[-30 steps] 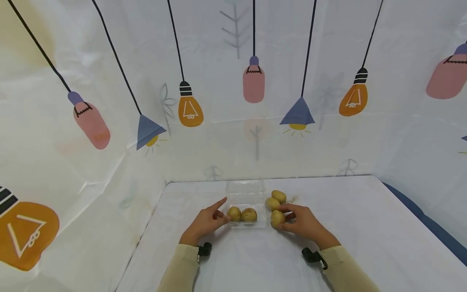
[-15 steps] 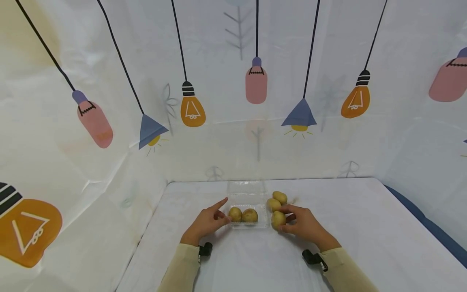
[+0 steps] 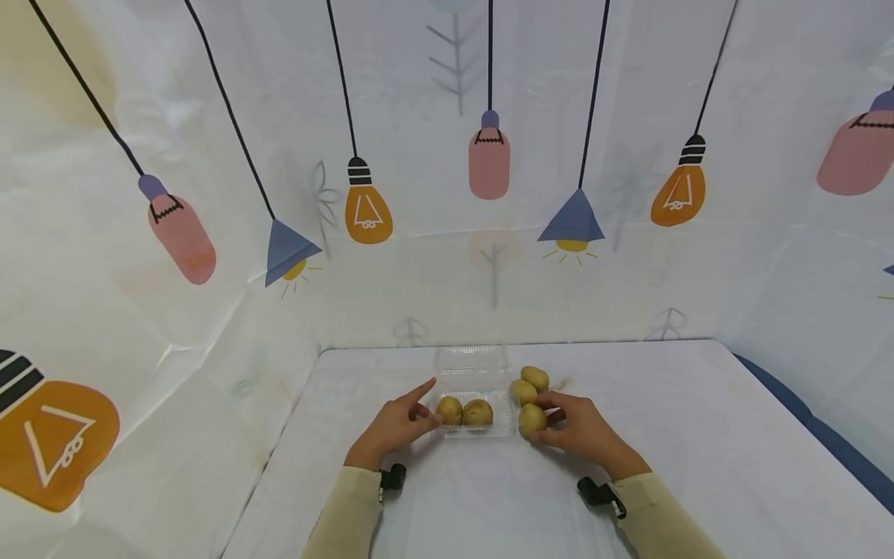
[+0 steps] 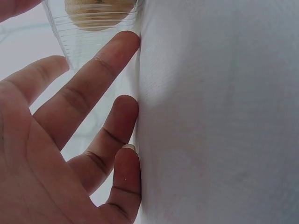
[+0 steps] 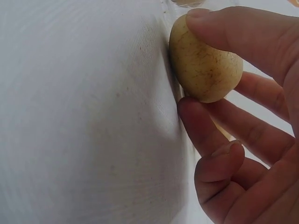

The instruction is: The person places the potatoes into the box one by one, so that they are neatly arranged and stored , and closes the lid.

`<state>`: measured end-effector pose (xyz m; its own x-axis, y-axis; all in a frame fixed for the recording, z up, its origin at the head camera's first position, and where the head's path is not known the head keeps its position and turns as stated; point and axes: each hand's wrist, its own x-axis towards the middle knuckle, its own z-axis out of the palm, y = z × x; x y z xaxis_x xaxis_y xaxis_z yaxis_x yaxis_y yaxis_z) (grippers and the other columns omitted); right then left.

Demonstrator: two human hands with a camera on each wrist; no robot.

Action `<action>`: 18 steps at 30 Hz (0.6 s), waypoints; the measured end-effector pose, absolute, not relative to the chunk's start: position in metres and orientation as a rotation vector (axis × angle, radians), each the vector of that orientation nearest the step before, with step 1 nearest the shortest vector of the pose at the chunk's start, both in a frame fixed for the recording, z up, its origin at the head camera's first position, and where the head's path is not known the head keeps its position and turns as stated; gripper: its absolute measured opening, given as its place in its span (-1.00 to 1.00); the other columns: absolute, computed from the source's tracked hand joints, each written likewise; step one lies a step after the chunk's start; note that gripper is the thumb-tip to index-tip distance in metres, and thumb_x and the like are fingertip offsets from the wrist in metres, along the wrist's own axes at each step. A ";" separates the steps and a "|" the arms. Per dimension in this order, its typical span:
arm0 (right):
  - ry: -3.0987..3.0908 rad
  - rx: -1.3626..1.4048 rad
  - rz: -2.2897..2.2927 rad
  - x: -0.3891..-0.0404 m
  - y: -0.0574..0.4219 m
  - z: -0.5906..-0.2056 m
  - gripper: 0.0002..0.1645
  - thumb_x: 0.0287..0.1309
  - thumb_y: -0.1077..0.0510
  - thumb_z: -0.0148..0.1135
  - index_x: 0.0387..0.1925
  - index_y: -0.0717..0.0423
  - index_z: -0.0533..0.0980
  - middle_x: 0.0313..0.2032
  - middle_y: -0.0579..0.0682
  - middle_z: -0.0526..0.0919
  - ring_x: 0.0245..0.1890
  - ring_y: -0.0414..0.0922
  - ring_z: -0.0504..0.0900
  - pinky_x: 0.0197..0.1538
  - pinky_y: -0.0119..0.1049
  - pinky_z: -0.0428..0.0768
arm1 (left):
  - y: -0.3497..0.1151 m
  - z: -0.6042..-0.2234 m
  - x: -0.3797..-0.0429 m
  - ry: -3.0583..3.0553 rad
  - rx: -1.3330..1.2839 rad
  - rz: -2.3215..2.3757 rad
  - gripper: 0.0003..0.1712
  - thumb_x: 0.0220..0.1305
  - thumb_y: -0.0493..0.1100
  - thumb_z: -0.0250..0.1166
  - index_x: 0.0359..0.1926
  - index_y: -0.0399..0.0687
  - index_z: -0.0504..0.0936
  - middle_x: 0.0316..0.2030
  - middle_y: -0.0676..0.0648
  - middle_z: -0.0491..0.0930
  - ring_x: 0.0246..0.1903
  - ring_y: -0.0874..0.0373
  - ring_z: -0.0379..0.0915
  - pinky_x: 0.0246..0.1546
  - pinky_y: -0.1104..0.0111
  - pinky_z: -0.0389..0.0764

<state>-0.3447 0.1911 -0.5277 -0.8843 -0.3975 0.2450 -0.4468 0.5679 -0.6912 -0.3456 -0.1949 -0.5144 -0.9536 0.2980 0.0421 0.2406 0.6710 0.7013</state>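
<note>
A clear plastic clamshell box (image 3: pixel 499 426) lies on the table with its lid folded back. Two potatoes (image 3: pixel 478 412) sit side by side in its base. At the box's left side is my left hand (image 3: pixel 393 426), index finger and thumb reaching to its edge. In the left wrist view the other fingers (image 4: pixel 125 116) are loosely bent, their tips on the tablecloth. My right hand (image 3: pixel 583 427) pinches a potato (image 5: pixel 203 63) between thumb and fingers, just right of the box and low at the cloth.
Two more potatoes, a nearer one (image 3: pixel 523 391) and a farther one (image 3: pixel 535 378), lie behind the held one, beside the box. White cloth covers the table (image 3: pixel 482 505). A sheet printed with lamps (image 3: pixel 447 272) hangs along the table's back and left edges.
The view shifts slightly as the head moves. Both hands, the box and the potatoes keep their places.
</note>
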 end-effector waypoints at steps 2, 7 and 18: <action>-2.723 0.736 1.223 -0.345 0.191 -0.527 -0.31 0.02 0.05 0.71 0.21 -0.01 0.63 0.11 -0.03 0.71 -0.11 -0.09 0.74 -0.09 -0.19 0.71 | -0.195 -0.514 -0.346 2.802 0.452 1.156 -0.07 0.39 0.21 0.39 0.66 0.20 0.23 -0.11 0.04 0.70 -0.12 0.11 0.56 -0.07 0.08 0.61; -2.720 0.726 1.213 -0.345 0.192 -0.527 -0.31 0.01 0.05 0.73 0.19 -0.02 0.63 0.08 -0.06 0.72 -0.12 -0.11 0.74 -0.08 -0.19 0.71 | -0.195 -0.514 -0.347 2.797 0.461 1.161 -0.07 0.39 0.22 0.38 0.66 0.21 0.23 -0.10 0.03 0.70 -0.11 0.09 0.56 -0.06 0.06 0.61; -2.723 0.733 1.272 -0.346 0.192 -0.531 -0.27 0.00 0.01 0.73 0.23 -0.04 0.63 0.13 -0.04 0.69 -0.10 -0.12 0.74 -0.11 -0.28 0.70 | -0.198 -0.516 -0.344 2.803 0.487 1.168 -0.06 0.38 0.26 0.38 0.66 0.22 0.25 -0.09 0.03 0.71 -0.06 0.07 0.58 0.00 0.00 0.60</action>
